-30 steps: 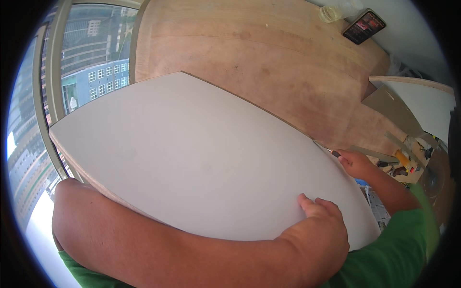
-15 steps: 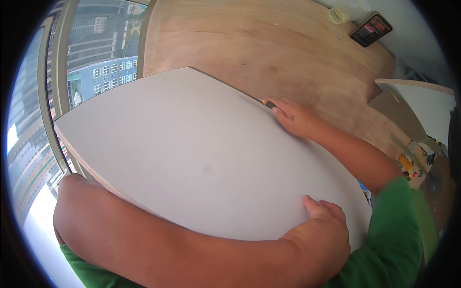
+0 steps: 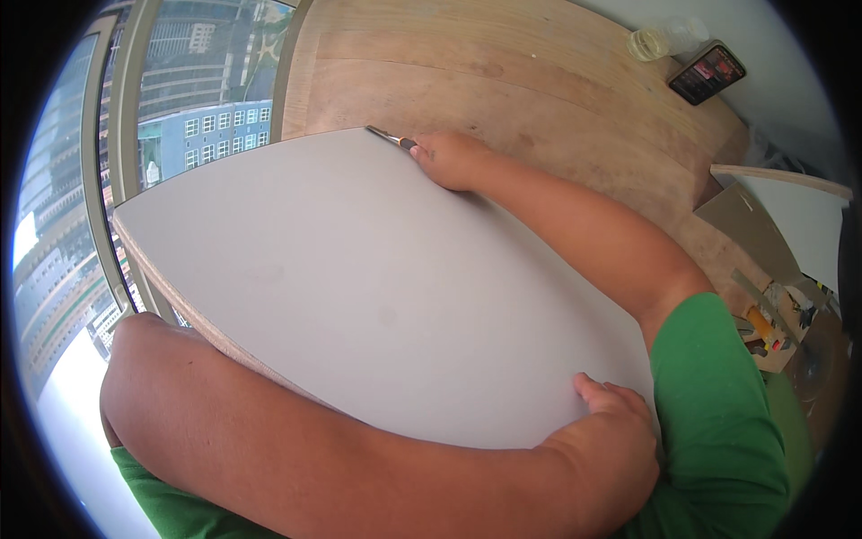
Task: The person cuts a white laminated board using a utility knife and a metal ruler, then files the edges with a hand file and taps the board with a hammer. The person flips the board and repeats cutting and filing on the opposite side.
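Observation:
A large white-faced board point(image 3: 359, 251) with pale layered edges lies in front of me over a wooden surface point(image 3: 503, 81). My right hand point(image 3: 444, 160) grips a slim tool point(image 3: 391, 137) with a black and orange handle, its metal end on the board's far edge close to the top corner. My left hand point(image 3: 611, 422) rests open on the board's lower right part, thumb up and fingers partly hidden behind it, with that forearm laid along the near edge.
A window point(image 3: 206, 72) runs along the left. A phone point(image 3: 707, 72) and a clear plastic container point(image 3: 655, 40) stand at the back right. On the right lie another white panel point(image 3: 799, 216), a brown sheet point(image 3: 745, 225) and assorted tools point(image 3: 763, 328).
My right hand has slid up and left along the board's far edge with the tool, from near the right side to the top corner. My left hand stays in about the same place.

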`<state>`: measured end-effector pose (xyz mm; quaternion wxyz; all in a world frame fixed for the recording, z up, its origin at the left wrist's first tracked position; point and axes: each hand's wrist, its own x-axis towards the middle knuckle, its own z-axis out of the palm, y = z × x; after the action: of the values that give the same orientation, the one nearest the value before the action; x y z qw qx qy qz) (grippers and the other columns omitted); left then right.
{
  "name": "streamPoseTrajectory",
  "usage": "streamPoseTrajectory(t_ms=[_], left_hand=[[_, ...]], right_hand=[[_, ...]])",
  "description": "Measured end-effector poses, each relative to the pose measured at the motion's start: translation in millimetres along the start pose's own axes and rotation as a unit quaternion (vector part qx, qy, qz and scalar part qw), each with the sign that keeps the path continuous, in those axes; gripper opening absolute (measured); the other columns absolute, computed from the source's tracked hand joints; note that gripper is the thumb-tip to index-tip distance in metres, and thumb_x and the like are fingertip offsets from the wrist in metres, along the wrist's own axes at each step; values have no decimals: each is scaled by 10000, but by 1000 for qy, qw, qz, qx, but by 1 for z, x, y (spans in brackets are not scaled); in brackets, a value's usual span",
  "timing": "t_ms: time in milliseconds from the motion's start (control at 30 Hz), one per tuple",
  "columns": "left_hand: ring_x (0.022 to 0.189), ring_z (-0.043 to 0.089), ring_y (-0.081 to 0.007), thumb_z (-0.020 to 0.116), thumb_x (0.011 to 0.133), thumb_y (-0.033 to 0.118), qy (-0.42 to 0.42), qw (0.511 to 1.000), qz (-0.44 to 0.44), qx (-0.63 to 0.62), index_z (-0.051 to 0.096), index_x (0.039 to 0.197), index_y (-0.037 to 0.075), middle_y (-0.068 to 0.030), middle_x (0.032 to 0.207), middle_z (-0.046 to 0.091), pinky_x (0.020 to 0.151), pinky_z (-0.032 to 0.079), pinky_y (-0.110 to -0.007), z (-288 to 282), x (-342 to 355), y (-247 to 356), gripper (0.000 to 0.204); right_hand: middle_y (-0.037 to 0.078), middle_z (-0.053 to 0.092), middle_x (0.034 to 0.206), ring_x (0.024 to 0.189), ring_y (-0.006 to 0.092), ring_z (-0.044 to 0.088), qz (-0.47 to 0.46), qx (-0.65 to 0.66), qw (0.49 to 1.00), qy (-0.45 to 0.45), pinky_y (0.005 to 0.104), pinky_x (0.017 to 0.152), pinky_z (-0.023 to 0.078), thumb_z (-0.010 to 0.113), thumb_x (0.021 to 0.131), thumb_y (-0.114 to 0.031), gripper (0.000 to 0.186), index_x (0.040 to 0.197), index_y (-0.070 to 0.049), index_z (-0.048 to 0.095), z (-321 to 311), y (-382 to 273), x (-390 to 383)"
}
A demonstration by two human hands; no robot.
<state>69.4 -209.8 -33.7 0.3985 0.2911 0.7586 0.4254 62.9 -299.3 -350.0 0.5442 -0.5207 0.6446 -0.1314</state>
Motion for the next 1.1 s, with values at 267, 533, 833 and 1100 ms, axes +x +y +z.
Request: streamPoseTrajectory(t_ms=[267, 533, 833, 1100], left_hand=[[1250, 586, -487, 733, 891, 375, -68, 998, 13, -13, 733, 1280, 19, -240, 1364, 648, 942, 546, -670, -11, 10, -3, 528], [1248, 582, -496, 714, 874, 356, -48, 998, -11, -46, 733, 1265, -12, -300, 1342, 636, 951, 531, -671, -11, 3, -3, 537], [1228, 583, -516, 697, 867, 338, -22, 1000, 0, -19, 740, 1238, -30, -347, 1275, 652, 958, 530, -665, -17, -12, -3, 525], [1196, 607, -517, 666, 884, 331, 38, 998, -52, 6, 735, 1218, -60, -357, 1248, 660, 963, 531, -658, -17, -20, 6, 519]], right_hand=[[207, 711, 1179, 1107, 394, 659, -14, 19, 1000, 13, 494, 972, 507, 457, 1076, -379, 406, 1213, -85, 700, -1, 0, 8], [225, 709, 1132, 1057, 416, 660, -29, -6, 1000, -8, 512, 931, 513, 475, 1066, -336, 368, 1166, -63, 701, -4, 12, -6], [243, 705, 1054, 980, 432, 660, 15, 41, 999, -12, 516, 887, 520, 479, 1067, -279, 334, 1138, -22, 680, -6, 74, -127], [230, 690, 1000, 938, 409, 654, 57, 42, 997, -14, 502, 842, 516, 500, 1065, -256, 317, 1266, -60, 646, -6, 118, -212]])
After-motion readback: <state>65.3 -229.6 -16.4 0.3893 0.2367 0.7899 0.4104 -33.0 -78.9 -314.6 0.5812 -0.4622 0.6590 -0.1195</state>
